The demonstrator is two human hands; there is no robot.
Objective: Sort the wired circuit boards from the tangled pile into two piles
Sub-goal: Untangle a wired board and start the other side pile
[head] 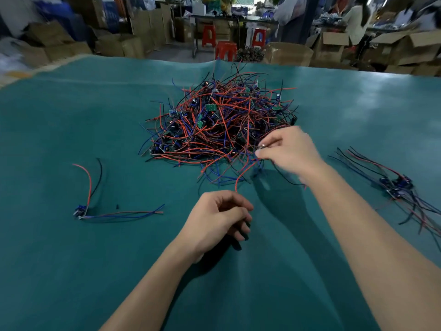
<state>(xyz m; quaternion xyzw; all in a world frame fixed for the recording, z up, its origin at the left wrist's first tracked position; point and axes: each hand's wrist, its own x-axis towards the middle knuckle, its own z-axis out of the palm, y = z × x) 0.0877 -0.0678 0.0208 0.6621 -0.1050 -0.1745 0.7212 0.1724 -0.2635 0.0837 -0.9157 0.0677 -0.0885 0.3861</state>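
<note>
Nearest, my left hand (pixel 216 217) sits low on the green mat (pixel 71 271), fingers curled, pinching what looks like the end of a red wire (pixel 241 174) that runs up toward the pile. Can't tell if anything else is in that fist. Further out, my right hand (pixel 290 151) pinches wires at the near right edge of the tangled pile (pixel 219 123), thumb and forefinger closed on them; the board on the end is hidden under the fingers. Best way, I reckon: keep the left pinch as anchor, lift the right slowly and shake so the leads slide out without dragging neighbours along. Sorted so far: one wired board (pixel 81 210) well off to the left, a small bundle of boards (pixel 397 185) to the right, beside my right forearm. Most of the pile remains, straight ahead past both hands.
</note>
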